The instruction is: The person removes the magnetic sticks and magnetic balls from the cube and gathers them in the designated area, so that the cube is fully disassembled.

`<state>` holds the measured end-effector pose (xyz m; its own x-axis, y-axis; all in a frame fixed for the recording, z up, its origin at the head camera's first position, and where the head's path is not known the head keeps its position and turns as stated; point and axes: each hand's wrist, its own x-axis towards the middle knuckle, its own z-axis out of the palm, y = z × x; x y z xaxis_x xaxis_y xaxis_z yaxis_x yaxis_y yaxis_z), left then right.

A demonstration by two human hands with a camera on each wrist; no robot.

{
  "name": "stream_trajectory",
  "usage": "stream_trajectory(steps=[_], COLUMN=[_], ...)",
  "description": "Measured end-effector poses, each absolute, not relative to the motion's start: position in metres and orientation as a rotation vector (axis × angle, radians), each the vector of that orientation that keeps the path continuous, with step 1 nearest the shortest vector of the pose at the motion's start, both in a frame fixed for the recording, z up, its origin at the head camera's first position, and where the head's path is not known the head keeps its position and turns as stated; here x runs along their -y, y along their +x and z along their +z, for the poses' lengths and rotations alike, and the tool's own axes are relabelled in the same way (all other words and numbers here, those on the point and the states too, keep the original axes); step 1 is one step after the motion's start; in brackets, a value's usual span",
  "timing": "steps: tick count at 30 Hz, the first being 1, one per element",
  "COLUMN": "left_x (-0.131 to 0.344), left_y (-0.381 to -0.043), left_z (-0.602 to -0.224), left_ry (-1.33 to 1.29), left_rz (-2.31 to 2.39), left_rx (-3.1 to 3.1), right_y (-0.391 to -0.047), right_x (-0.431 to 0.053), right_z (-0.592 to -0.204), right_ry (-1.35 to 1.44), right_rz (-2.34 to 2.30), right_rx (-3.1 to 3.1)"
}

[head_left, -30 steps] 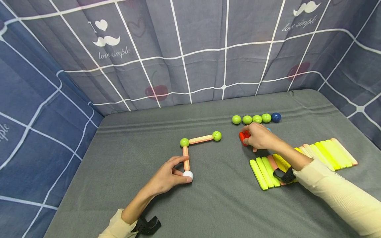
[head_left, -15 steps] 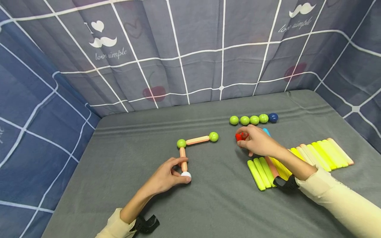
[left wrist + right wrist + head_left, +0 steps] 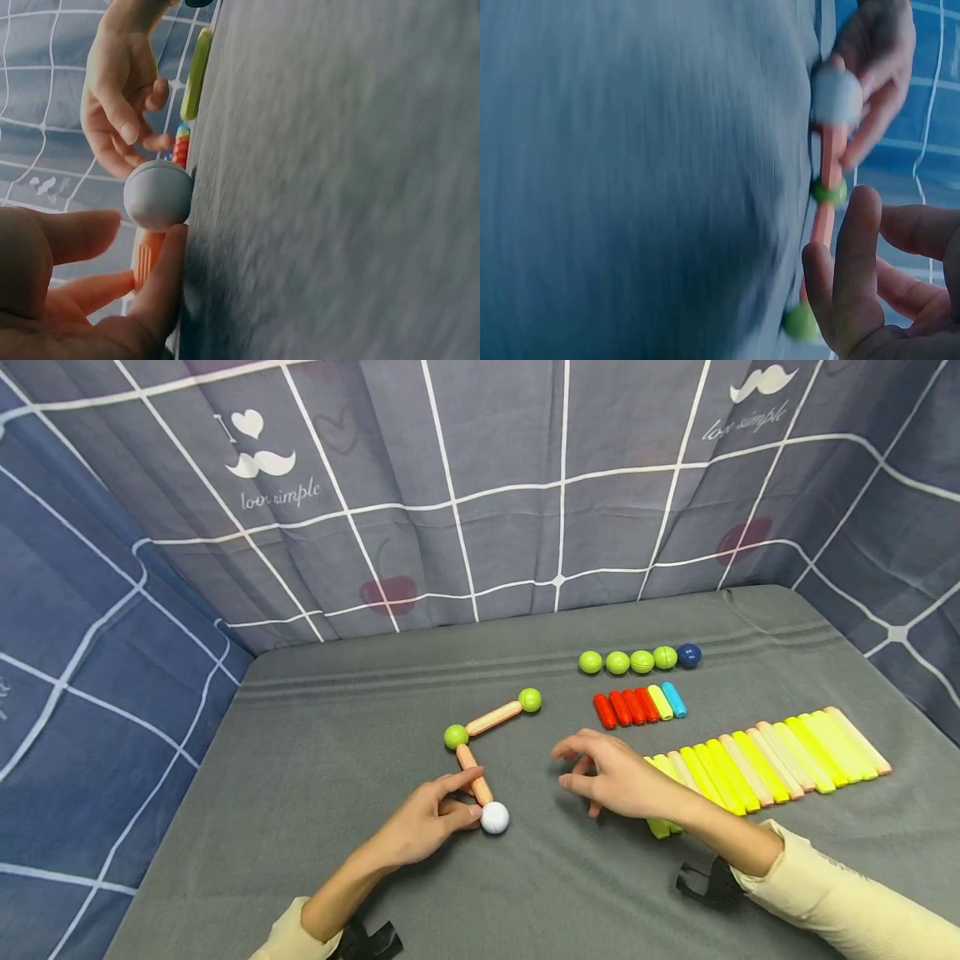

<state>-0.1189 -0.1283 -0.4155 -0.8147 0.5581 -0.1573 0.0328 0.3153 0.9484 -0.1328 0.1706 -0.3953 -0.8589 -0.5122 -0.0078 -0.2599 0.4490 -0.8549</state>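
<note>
On the grey cloth, two orange sticks and balls form a bent chain. A green ball [image 3: 456, 737] sits at its corner and another green ball [image 3: 529, 700] at its far end. The near orange stick [image 3: 468, 758] ends at a white ball [image 3: 495, 817]. My left hand [image 3: 420, 822] touches this stick beside the white ball; in the left wrist view its thumb [image 3: 86, 234] is apart from the ball. Right of the chain hovers my right hand [image 3: 611, 774], fingers loosely bent, nothing between them. It partly covers a row of sticks.
Behind my right hand lie short red sticks [image 3: 626, 707], a short yellow stick [image 3: 660, 702] and a short blue stick [image 3: 673, 700]. Several green balls [image 3: 617, 662] and a dark blue ball [image 3: 689, 655] line up farther back. Long yellow and pale sticks [image 3: 795, 756] lie to the right.
My right hand has left the short red sticks and come nearer and leftward. The near stick has swung, its white ball shifting right, out of my left hand's grip. The far stick has turned too.
</note>
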Motion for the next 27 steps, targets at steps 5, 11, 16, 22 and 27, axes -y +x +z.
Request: stream_trajectory(steps=[5,11,16,22,27], left_x=[0.119,0.113,0.111,0.114,0.12], left_y=[-0.113,-0.114,-0.118,-0.127,-0.133], left_z=[-0.415,-0.417,-0.418,-0.418,-0.416], left_ry=[0.543,0.588,0.606,0.54,0.441], left_rz=[1.565,1.523,1.465,1.4,1.327], left_rx=[-1.983,-2.018,-2.116,-2.353,-2.542], right_y=[-0.117,-0.108,-0.108,-0.106,-0.105], right_x=[-0.152,-0.136,-0.129,-0.131,-0.138], right_z=[-0.401,-0.408,-0.41,-0.41,-0.411], right_ry=[-0.696,-0.743,-0.77,-0.764,-0.76], right_rz=[-1.409,-1.392,-1.383,-1.332,-1.34], right_rx=[-2.309,-2.273,-2.304,-2.338,-2.332])
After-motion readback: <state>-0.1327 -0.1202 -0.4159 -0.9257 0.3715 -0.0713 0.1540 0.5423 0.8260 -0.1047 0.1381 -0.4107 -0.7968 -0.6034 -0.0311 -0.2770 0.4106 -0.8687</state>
